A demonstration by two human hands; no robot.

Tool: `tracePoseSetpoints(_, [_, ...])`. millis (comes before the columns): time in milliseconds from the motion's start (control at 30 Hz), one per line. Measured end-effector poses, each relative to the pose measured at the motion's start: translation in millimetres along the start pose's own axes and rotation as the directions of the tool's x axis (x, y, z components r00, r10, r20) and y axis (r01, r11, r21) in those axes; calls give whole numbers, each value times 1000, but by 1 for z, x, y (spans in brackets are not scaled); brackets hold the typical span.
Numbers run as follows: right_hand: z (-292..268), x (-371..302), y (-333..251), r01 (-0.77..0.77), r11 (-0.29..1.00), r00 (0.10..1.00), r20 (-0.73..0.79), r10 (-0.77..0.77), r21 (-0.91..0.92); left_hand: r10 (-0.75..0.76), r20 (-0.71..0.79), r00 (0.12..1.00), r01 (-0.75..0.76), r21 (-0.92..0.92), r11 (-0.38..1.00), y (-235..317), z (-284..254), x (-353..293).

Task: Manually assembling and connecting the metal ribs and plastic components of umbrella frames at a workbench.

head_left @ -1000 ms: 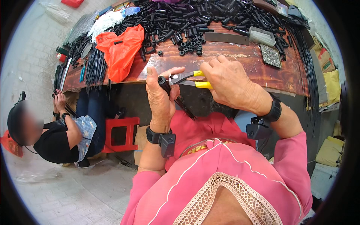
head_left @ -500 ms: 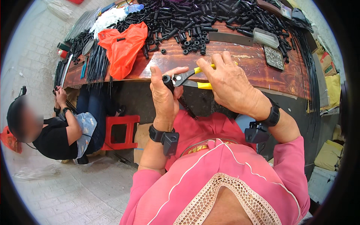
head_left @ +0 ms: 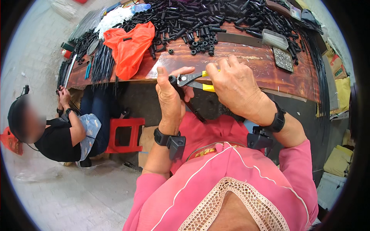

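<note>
My left hand (head_left: 169, 101) is closed around a black tubular part (head_left: 178, 88), its ring-shaped end up beside my thumb. A dark rod (head_left: 195, 111) runs down from beneath that hand toward my lap. My right hand (head_left: 236, 81) grips yellow-handled pliers (head_left: 188, 78) from above. The jaws of the pliers reach the upper end of the black part, between my left thumb and forefinger. Whether the jaws bite on something there is too small to tell. Both hands are held just in front of the table's near edge.
The brown wooden table (head_left: 239, 61) carries a heap of black tubular parts (head_left: 192, 19), an orange plastic bag (head_left: 129, 54), bundled black rods (head_left: 103, 63), a clear tray (head_left: 274, 39) and a tin of small metal pieces (head_left: 283, 59). At left, a person (head_left: 58, 134) sits near a red stool (head_left: 125, 135).
The handles of the pliers look slightly closer together in my right hand. My left hand keeps its hold on the black part, and the rod below shows a little more.
</note>
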State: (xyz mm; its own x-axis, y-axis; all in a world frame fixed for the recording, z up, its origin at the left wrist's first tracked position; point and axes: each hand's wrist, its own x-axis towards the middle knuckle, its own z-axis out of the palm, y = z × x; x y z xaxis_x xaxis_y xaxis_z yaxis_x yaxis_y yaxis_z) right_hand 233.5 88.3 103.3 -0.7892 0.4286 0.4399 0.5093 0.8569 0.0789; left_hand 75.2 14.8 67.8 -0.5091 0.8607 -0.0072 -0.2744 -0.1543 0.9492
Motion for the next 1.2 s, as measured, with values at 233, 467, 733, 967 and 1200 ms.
tracePoseSetpoints(233, [20, 3, 0, 14, 992, 1000, -1, -14, 124, -3, -50, 999, -2, -105, 994, -2, -11, 1])
tracePoseSetpoints(467, [-5, -9, 13, -62, 984, 955, 296, 11, 166, -13, -18, 1000, 11, -121, 993, 6, -7, -2])
tracePoseSetpoints(733, [-31, 1, 24, 111, 994, 974, 199, -109, 2, -28, 61, 998, 32, -63, 997, -3, -1, -8])
tracePoseSetpoints(967, [-42, 6, 27, 143, 987, 972, 200, -127, -72, -18, 64, 998, 20, -27, 999, 0, 4, -9])
tracePoseSetpoints(1200, [-45, 2, 32, 117, 991, 975, 197, -103, -61, -20, 111, 994, 17, 30, 999, 0, 4, -6])
